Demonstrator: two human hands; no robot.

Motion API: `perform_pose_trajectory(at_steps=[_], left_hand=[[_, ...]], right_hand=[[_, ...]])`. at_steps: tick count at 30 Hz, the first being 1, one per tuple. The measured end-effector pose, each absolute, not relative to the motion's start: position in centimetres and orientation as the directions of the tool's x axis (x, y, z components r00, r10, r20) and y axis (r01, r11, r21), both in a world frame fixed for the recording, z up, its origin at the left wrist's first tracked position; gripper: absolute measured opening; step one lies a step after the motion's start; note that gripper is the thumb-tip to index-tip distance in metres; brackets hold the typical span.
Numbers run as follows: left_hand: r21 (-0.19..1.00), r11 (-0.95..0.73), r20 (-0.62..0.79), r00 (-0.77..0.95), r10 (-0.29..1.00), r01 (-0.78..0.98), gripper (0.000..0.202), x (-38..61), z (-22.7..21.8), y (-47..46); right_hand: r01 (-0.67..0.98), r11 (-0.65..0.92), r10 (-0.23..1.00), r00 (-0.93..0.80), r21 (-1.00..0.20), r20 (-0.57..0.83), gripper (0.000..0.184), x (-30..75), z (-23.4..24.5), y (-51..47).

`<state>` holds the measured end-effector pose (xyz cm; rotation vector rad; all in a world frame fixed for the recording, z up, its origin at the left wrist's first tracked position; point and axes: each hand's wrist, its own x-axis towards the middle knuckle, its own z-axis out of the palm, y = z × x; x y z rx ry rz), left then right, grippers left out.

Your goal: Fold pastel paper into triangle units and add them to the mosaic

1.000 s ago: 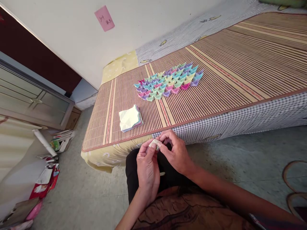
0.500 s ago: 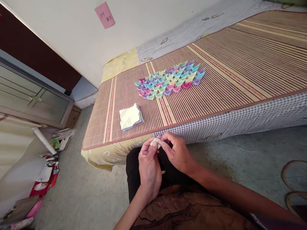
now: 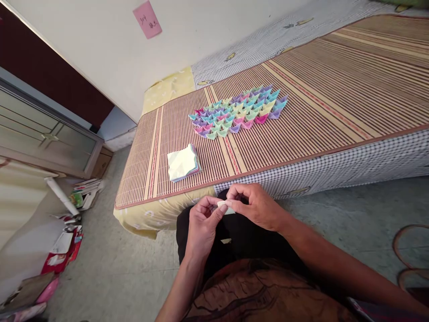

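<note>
A small piece of folded pale paper (image 3: 229, 210) is pinched between both my hands, above my lap by the bed's edge. My left hand (image 3: 205, 226) grips its left end with thumb and fingers. On the other side my right hand (image 3: 256, 206) holds it between thumb and forefinger, the fingertips of the two hands almost touching. Beyond them, on the striped mat, lies a stack of square paper sheets (image 3: 182, 164) with a pale yellow one on top. Rows of folded paper boats (image 3: 237, 112) in pink, purple, blue, green and yellow stand farther back.
The striped mat (image 3: 318, 98) covers the bed, whose checked sheet hangs down the near side. A pink note (image 3: 147, 19) is stuck to the wall. At left are a glass-fronted cabinet (image 3: 47, 138) and clutter on the floor. A round-framed object (image 3: 407, 250) stands at lower right.
My hands have turned and drawn slightly apart, the right one shifting right. More of the folded paper's lower edge now shows. The stack and the boats are unmoved.
</note>
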<state>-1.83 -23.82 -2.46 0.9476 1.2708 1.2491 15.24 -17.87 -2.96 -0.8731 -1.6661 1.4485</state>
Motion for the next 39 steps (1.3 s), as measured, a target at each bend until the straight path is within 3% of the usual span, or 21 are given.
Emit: perform_pose_trajectory(at_steps=[5, 10, 14, 18, 21, 24, 26, 30, 35, 39], left_hand=[[0.986, 0.151, -0.156, -0.077, 0.985, -0.075, 0.025, -1.2, -2.3, -23.8], [0.912, 0.125, -0.227, -0.225, 0.947, -0.391, 0.03, -0.6, -2.9, -23.4], [0.854, 0.14, -0.279, -0.213, 0.936, -0.501, 0.032, -0.2, -3.1, -23.2], [0.851, 0.139, -0.262, -0.179, 0.948, -0.507, 0.03, -0.1, -3.2, -23.2], [0.921, 0.13, -0.208, -0.182, 0.961, -0.367, 0.025, -0.6, -3.1, -23.4], [0.99, 0.073, -0.098, -0.227, 0.969, -0.117, 0.02, -1.2, -2.6, -23.8], [0.998, 0.056, -0.062, -0.196, 0.979, -0.038, 0.027, -1.2, -2.1, -24.2], [0.996, 0.047, -0.059, -0.149, 0.987, -0.078, 0.022, -0.6, -1.2, -24.7], [0.996, 0.017, -0.039, -0.251, 0.967, -0.089, 0.017, -0.4, -1.3, -24.7], [0.993, 0.022, -0.045, -0.197, 0.979, -0.12, 0.017, -1.0, -1.9, -24.5]], right_hand=[[-0.054, 0.047, 0.877, -0.476, -0.997, 0.067, 0.017, 15.1, -3.1, -17.8], [-0.086, -0.036, 0.876, -0.483, -0.996, 0.011, 0.018, 14.7, -3.2, -18.2], [-0.09, -0.021, 0.903, -0.429, -0.996, 0.02, 0.02, 14.0, -3.5, -19.1], [-0.035, 0.119, 0.915, -0.384, -0.992, 0.124, 0.02, 14.0, -3.6, -19.5], [0.101, 0.347, 0.89, -0.349, -0.933, 0.293, 0.018, 14.5, -3.8, -19.4], [0.29, 0.606, 0.789, -0.342, -0.741, 0.511, 0.019, 15.2, -3.9, -19.3], [0.401, 0.706, 0.707, -0.355, -0.583, 0.612, 0.022, 15.6, -4.0, -19.3], [0.486, 0.782, 0.59, -0.375, -0.39, 0.715, 0.02, 16.2, -4.1, -19.4], [0.431, 0.796, 0.578, -0.326, -0.426, 0.748, 0.023, 16.2, -4.3, -19.8], [0.406, 0.804, 0.567, -0.3, -0.435, 0.767, 0.024, 16.3, -4.0, -19.9]])
